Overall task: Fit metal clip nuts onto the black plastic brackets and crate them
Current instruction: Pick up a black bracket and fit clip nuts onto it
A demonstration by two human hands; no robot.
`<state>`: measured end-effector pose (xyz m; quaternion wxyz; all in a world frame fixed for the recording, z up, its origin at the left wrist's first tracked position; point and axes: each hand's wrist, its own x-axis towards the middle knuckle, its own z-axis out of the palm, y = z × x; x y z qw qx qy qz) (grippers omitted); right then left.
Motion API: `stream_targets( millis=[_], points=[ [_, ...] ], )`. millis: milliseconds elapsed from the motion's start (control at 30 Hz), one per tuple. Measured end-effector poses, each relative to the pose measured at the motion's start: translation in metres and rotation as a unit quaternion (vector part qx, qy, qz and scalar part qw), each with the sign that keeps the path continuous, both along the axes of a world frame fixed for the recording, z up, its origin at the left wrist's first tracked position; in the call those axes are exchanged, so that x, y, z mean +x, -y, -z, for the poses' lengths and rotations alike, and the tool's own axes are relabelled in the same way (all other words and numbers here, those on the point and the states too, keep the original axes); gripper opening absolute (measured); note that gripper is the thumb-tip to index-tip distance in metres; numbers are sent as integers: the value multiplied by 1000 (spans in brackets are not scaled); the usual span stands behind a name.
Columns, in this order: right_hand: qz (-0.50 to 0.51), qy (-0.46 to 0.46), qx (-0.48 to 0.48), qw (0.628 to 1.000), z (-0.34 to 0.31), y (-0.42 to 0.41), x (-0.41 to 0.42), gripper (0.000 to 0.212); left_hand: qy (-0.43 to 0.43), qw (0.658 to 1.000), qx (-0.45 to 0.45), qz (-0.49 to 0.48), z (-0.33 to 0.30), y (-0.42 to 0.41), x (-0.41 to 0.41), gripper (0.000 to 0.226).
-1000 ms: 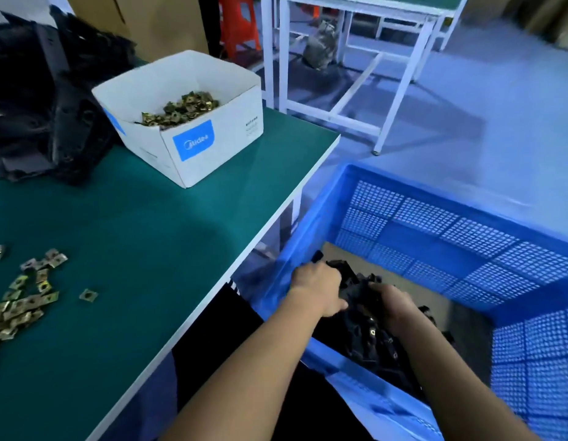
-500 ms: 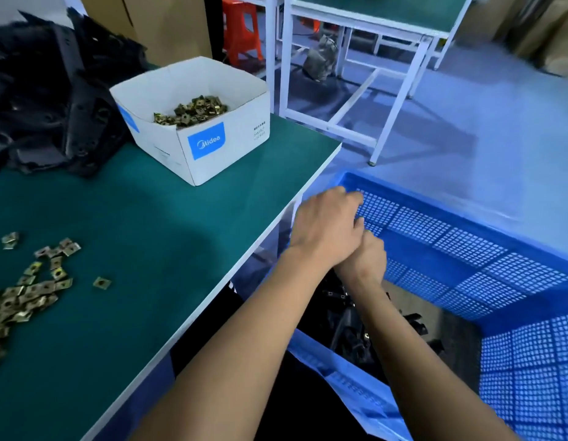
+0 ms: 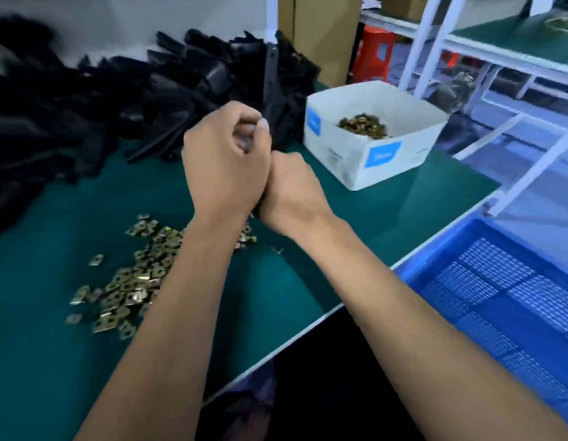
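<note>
My left hand [image 3: 225, 160] and my right hand [image 3: 292, 192] hover pressed together over the green table [image 3: 356, 237]. The left hand's fingers are curled, thumb tip against the forefinger, with nothing visible inside. The right hand is tucked against the left palm, and its bent fingers are hidden behind the left hand. Loose brass clip nuts [image 3: 130, 284] lie scattered below my left forearm. A big pile of black plastic brackets [image 3: 117, 100] fills the table's back left. The blue mesh crate [image 3: 499, 281] stands off the table's right edge; its contents are out of view.
A white carton [image 3: 384, 157] holding more clip nuts [image 3: 362, 124] stands at the back right of the table. Behind it are a tall cardboard box [image 3: 317, 33], an orange stool [image 3: 375, 55] and a white-framed bench [image 3: 515, 55].
Both hands left the brackets in the crate, rose and swung left together over the table. The view turned left with them, so the bracket pile is now in front and the crate at the right edge.
</note>
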<state>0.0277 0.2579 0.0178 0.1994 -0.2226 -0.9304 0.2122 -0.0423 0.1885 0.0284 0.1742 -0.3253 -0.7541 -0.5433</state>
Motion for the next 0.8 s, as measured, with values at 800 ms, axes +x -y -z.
stream_targets(
  millis=[800],
  points=[
    [-392, 137, 2, 910, 37, 131, -129, 19, 47, 895, -184, -404, 75, 233, -146, 24]
  ],
)
